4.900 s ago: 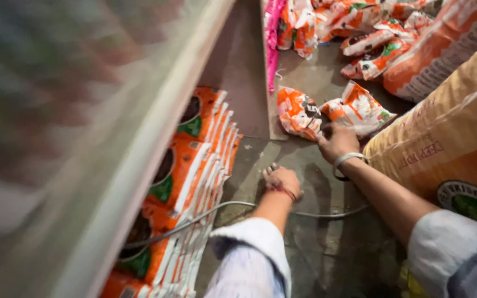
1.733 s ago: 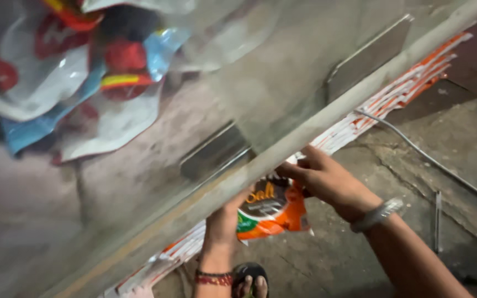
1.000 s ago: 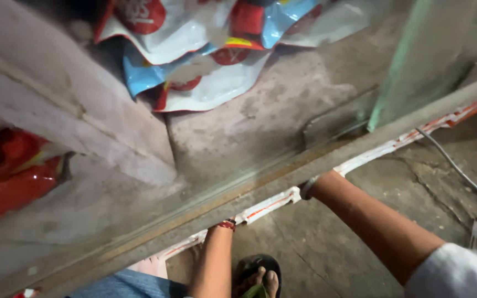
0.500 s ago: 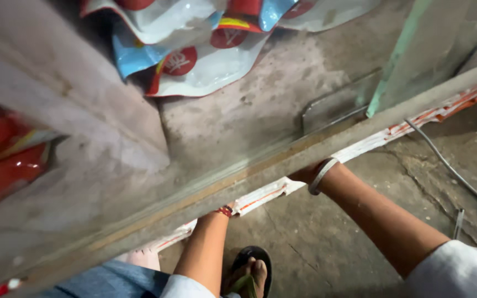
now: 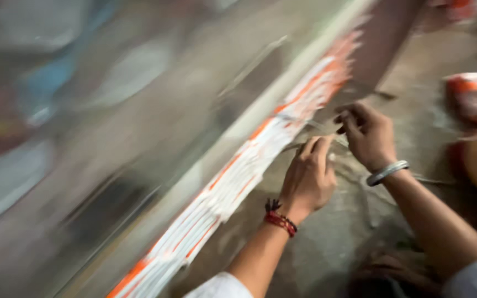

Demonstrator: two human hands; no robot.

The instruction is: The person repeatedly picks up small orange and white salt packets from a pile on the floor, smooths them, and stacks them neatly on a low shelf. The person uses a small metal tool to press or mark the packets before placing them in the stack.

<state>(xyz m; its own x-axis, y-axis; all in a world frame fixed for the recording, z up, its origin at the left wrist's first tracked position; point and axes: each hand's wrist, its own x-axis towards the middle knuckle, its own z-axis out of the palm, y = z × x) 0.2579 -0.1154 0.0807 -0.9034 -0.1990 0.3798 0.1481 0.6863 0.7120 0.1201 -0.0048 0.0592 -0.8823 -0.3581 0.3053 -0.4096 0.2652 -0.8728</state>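
Two hands by a long row of orange and white packets under a shelf

The picture is very blurry. The left hand (image 5: 308,176), with a red thread band on its wrist, is half curled, its fingers touching the edge of the row of packets (image 5: 233,182) that stand side by side under the shelf edge (image 5: 282,94). The right hand (image 5: 366,134), with a silver bangle, has bent fingers just beside the row; I cannot tell if it pinches anything. More orange packets (image 5: 476,96) lie on the grey floor (image 5: 349,232) at the right
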